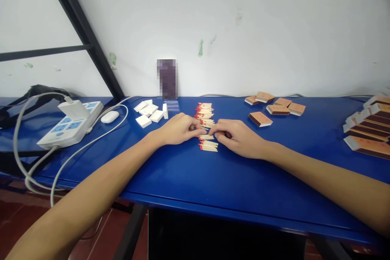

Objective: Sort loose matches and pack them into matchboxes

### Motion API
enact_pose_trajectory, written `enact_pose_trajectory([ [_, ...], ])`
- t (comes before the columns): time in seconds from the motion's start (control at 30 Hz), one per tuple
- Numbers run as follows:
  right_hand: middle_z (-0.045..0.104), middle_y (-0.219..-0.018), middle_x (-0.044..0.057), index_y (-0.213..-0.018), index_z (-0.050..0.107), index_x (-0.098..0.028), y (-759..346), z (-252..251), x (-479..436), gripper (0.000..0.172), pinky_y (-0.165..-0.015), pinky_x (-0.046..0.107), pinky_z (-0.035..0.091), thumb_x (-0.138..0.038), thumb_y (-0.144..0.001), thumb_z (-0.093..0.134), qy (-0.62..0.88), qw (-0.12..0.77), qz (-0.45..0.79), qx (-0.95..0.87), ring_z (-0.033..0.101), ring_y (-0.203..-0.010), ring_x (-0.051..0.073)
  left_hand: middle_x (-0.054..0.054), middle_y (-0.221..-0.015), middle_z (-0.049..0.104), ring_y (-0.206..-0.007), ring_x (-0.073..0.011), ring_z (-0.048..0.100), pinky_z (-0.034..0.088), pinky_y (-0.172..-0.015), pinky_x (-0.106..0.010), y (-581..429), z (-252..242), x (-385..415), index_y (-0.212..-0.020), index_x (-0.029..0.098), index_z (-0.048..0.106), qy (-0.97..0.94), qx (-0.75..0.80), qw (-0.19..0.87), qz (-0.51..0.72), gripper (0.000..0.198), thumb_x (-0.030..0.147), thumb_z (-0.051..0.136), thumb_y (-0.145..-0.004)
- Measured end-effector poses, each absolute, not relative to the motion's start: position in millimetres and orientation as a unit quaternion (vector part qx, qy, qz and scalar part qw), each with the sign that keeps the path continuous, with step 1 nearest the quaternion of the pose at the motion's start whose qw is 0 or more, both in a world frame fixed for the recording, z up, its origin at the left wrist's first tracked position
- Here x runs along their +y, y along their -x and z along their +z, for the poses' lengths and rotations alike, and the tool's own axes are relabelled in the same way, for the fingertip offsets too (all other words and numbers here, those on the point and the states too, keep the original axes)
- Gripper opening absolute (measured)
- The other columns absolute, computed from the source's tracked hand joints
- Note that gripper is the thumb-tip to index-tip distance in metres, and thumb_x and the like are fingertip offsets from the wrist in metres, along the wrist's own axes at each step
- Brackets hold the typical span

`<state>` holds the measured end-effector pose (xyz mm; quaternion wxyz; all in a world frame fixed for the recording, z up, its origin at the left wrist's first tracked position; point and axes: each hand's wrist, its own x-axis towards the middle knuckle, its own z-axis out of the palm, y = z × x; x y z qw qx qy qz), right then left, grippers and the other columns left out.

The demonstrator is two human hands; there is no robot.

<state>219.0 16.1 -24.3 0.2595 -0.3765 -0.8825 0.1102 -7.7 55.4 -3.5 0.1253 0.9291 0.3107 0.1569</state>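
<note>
A column of red-headed matches (209, 145) lies on the blue table, heads to the left and bare sticks to the right. My left hand (180, 129) comes in from the left, its fingers curled together at the red heads in the middle of the column. Opposite it, my right hand (237, 137) pinches at the stick ends, thumb and forefinger close together. The few matches between the fingertips are partly hidden by both hands. Farther matches (205, 110) form a denser pile behind the hands.
White small boxes (148, 109) lie to the left, near a dark phone (168, 79) leaning on the wall. Orange-brown matchbox sleeves (278, 109) are scattered right of the matches; stacked matchboxes (370, 124) fill the far right. A power strip (71, 126), cables and white case (110, 117) occupy the left.
</note>
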Motion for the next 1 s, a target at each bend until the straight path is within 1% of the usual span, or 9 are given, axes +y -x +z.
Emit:
enact_pose_trajectory([
  [0.07,0.057,-0.072,0.002,-0.089,0.071,-0.017,-218.6,-23.5,15.5,0.026,-0.062,0.027,0.038,-0.015,-0.087,0.046,0.37,0.272,0.108,-0.882,0.051,-0.063,0.014,0.005,-0.054,0.047,-0.05,-0.0076,0.038,0.028,-0.053,-0.023,8.2,-2.1,54.7,-0.066,0.016,0.056,-0.925,0.319,0.113,0.171,0.041,0.041,0.046,-0.097],
  [0.1,0.057,-0.073,0.002,-0.09,0.072,-0.017,-218.5,-23.4,15.3,0.026,-0.062,0.027,0.038,-0.014,-0.087,0.046,0.373,0.278,0.104,-0.879,0.051,-0.065,0.014,0.005,-0.055,0.048,-0.05,-0.0079,0.039,0.028,-0.054,-0.024,8.9,-1.4,55.1,-0.069,0.016,0.058,-0.922,0.33,0.097,0.176,0.037,0.039,0.045,-0.096],
  [0.2,0.056,-0.077,0.003,-0.098,0.073,-0.019,-218.4,-24.4,15.6,0.029,-0.063,0.028,0.039,-0.014,-0.086,0.046,0.402,0.275,0.085,-0.869,0.053,-0.07,0.016,0.004,-0.059,0.056,-0.05,-0.0091,0.044,0.028,-0.055,-0.024,12.6,-0.2,58.5,-0.086,0.017,0.064,-0.916,0.362,0.04,0.165,0.02,0.033,0.052,-0.091],
  [0.27,0.056,-0.08,0.004,-0.106,0.072,-0.019,-218.5,-25.8,16.4,0.032,-0.065,0.029,0.04,-0.016,-0.088,0.046,0.418,0.259,0.078,-0.867,0.054,-0.072,0.017,0.003,-0.06,0.059,-0.05,-0.0101,0.046,0.028,-0.055,-0.025,14.6,-0.2,61.0,-0.092,0.018,0.066,-0.92,0.365,0.018,0.143,0.018,0.03,0.054,-0.088],
  [0.37,0.056,-0.084,0.004,-0.114,0.07,-0.02,-218.7,-27.6,17.6,0.035,-0.07,0.031,0.042,-0.018,-0.091,0.045,0.421,0.24,0.075,-0.872,0.056,-0.075,0.017,0.001,-0.06,0.061,-0.051,-0.0114,0.049,0.028,-0.054,-0.025,15.6,-0.8,62.9,-0.091,0.018,0.069,-0.923,0.363,0.006,0.13,0.019,0.029,0.054,-0.086],
  [0.47,0.056,-0.085,0.005,-0.115,0.07,-0.021,-219.0,-28.3,18.2,0.035,-0.072,0.031,0.042,-0.019,-0.091,0.044,0.418,0.23,0.078,-0.875,0.056,-0.078,0.018,0.0,-0.06,0.062,-0.051,-0.0119,0.049,0.028,-0.054,-0.026,15.0,-0.6,62.3,-0.093,0.019,0.071,-0.923,0.362,-0.006,0.129,0.022,0.03,0.053,-0.086],
  [0.63,0.055,-0.085,0.004,-0.118,0.069,-0.021,-219.6,-28.1,17.7,0.037,-0.072,0.031,0.042,-0.02,-0.092,0.043,0.418,0.226,0.081,-0.876,0.056,-0.077,0.018,0.0,-0.059,0.062,-0.052,-0.0135,0.051,0.029,-0.055,-0.027,15.0,1.3,60.1,-0.096,0.022,0.074,-0.923,0.364,-0.032,0.118,0.025,0.03,0.053,-0.085],
  [0.77,0.054,-0.085,0.004,-0.121,0.068,-0.022,-219.8,-27.8,17.8,0.038,-0.07,0.031,0.042,-0.019,-0.092,0.043,0.417,0.219,0.074,-0.879,0.055,-0.075,0.018,-0.001,-0.058,0.063,-0.052,-0.0141,0.052,0.03,-0.055,-0.027,15.0,2.1,59.1,-0.1,0.023,0.076,-0.925,0.361,-0.031,0.112,0.028,0.029,0.054,-0.084],
  [1.0,0.054,-0.086,0.004,-0.123,0.067,-0.023,-220.4,-26.7,18.0,0.041,-0.071,0.032,0.042,-0.018,-0.091,0.042,0.419,0.208,0.083,-0.88,0.055,-0.077,0.018,-0.001,-0.057,0.063,-0.051,-0.0133,0.051,0.031,-0.054,-0.026,16.0,1.5,60.9,-0.098,0.022,0.076,-0.925,0.361,-0.027,0.117,0.027,0.028,0.055,-0.083],
])
